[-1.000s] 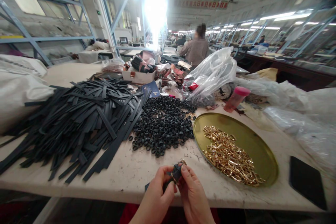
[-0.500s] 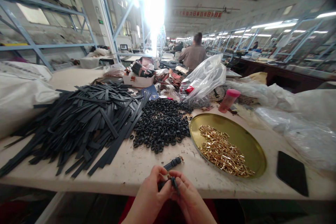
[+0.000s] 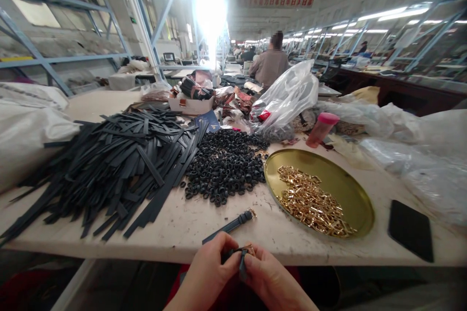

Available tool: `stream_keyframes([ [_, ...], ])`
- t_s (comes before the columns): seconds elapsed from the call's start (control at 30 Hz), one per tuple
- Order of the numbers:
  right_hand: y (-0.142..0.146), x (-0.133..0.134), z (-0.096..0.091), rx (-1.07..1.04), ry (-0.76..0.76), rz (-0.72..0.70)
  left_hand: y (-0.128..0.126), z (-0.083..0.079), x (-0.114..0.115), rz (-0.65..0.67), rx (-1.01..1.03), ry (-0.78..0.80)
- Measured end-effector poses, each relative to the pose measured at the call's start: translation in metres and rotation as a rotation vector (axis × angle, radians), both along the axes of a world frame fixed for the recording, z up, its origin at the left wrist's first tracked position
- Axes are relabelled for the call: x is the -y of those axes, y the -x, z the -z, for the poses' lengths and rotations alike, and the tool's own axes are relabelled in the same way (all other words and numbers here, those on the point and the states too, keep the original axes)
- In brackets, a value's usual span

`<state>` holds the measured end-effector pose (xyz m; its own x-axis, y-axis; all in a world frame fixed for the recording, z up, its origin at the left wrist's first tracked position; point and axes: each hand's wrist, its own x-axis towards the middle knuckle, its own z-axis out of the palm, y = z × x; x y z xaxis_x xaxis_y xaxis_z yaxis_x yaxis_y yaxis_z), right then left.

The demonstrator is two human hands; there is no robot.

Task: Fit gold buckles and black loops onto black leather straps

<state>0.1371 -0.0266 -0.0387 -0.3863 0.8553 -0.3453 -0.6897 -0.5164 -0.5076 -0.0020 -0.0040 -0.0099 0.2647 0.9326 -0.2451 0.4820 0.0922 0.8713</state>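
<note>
My left hand [image 3: 213,265] and my right hand [image 3: 268,272] meet at the front edge of the table. Both have their fingers closed around a dark watch strap [image 3: 242,263], most of which they cover. A gold-coloured buckle [image 3: 249,249] shows at the right fingertips, by the strap's end. Just beyond my hands another dark watch strap [image 3: 229,226] lies on the tabletop, its buckle pointing away to the right. Past it is a heap of small black strap loops [image 3: 224,165]. Gold buckles [image 3: 310,199] are piled in a round gold-coloured tray [image 3: 355,204] to the right.
Long dark strips [image 3: 124,165] are heaped on the left. A black flat rectangular object [image 3: 410,230] lies at the right edge. Behind the tray stand a pink-lidded jar [image 3: 321,130] and a clear plastic bag [image 3: 288,99]. A person [image 3: 272,63] sits farther off, facing away.
The gold buckle between my fingers now shows more clearly, and my hands have parted slightly. More of the strap on the table is visible. The whole view has shifted a little.
</note>
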Motion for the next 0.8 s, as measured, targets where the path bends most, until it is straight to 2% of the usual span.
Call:
stream_keyframes([
  [0.17,0.001,-0.008,-0.003,0.135,-0.045,0.082,-0.003,0.0,-0.002,-0.015,0.319,0.213],
  [0.33,-0.002,-0.02,0.011,0.533,-0.124,0.213,-0.007,-0.001,-0.009,-0.101,0.422,0.348],
  [0.4,-0.005,-0.023,0.014,0.63,-0.204,0.143,-0.009,-0.002,-0.012,-0.119,0.45,0.406],
  [0.53,-0.012,-0.027,0.009,0.582,-0.245,-0.084,-0.009,0.0,-0.017,-0.106,0.5,0.487],
  [0.7,-0.016,-0.026,0.009,0.394,-0.108,-0.164,-0.005,0.014,-0.015,-0.073,0.553,0.49],
  [0.8,-0.018,-0.023,0.011,0.362,-0.099,-0.207,-0.002,0.014,-0.014,0.004,0.527,0.502],
])
